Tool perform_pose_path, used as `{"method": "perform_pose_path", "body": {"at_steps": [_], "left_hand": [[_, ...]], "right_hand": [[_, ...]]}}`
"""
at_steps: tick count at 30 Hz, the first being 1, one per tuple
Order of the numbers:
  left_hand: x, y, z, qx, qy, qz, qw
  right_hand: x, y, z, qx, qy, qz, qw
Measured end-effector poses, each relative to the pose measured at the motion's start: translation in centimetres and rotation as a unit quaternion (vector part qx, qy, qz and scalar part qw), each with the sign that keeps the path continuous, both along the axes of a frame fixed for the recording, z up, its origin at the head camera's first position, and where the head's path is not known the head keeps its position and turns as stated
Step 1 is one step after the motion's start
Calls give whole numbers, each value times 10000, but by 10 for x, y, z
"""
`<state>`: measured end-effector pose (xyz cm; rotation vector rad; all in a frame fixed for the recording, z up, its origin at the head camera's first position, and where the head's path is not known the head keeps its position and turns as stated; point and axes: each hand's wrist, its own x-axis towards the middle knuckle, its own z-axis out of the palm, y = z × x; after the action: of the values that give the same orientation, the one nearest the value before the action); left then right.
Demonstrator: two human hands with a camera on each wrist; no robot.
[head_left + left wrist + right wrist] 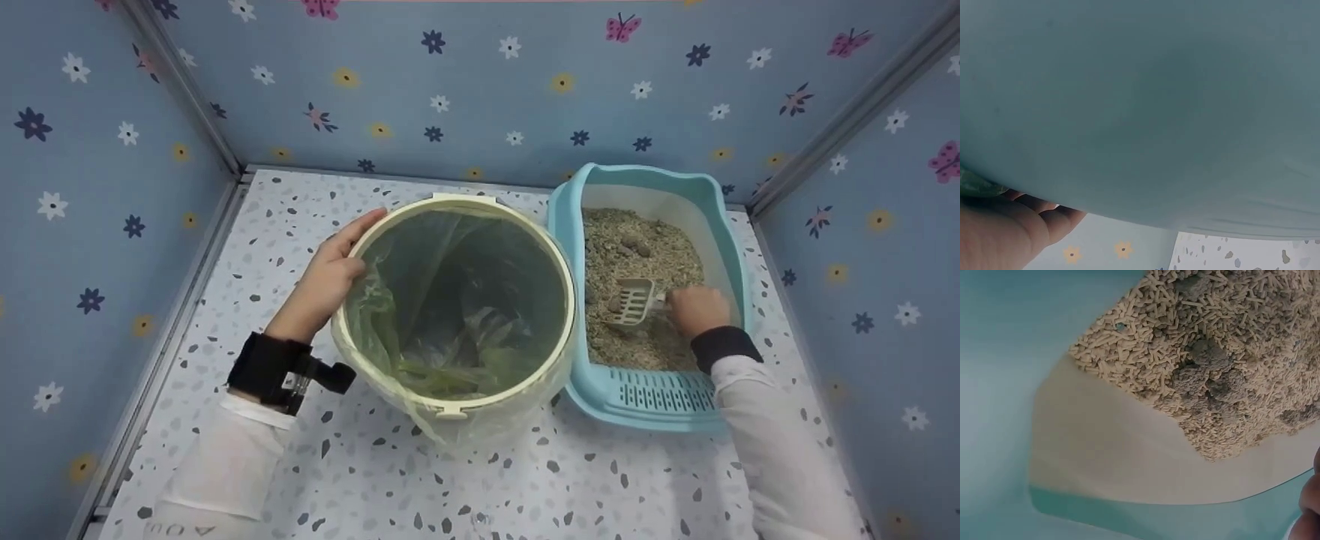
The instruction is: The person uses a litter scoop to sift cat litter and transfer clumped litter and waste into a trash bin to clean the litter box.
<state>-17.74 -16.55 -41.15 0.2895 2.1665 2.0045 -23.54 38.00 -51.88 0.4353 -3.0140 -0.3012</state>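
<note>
A round trash bin (568, 300) with a cream rim and a thin, translucent yellow-green liner (375, 315) stands in the middle. My left hand (315, 289) holds its left side at the rim, fingers along the outside. In the left wrist view, the bin wall (1145, 112) fills most of the picture, with the hand (1005, 233) at lower left. My right hand (699, 309) grips the handle of a pale slotted litter scoop (636, 301). The scoop's head is low over the cat litter (637, 349) in a blue litter box (566, 217).
Dark clumps (634, 244) sit in the litter towards the back; grey clumps (1207, 371) also show in the right wrist view. A slotted front ledge (660, 390) edges the box. Blue flowered panels (480, 97) enclose a speckled white tabletop (360, 480).
</note>
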Motion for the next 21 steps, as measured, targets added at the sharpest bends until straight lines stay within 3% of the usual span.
{"method": "perform_pose_path", "body": {"at_steps": [11, 16, 21], "left_hand": [[0, 1, 0, 98, -55, 85, 9999], [0, 1, -1, 115, -55, 129, 9998], [0, 0, -1, 94, -8, 44, 9999]], "right_hand": [[1, -22, -7, -71, -117, -151, 9998], [5, -29, -7, -422, -20, -95, 9991], [9, -36, -4, -583, -274, -133, 9978]]}}
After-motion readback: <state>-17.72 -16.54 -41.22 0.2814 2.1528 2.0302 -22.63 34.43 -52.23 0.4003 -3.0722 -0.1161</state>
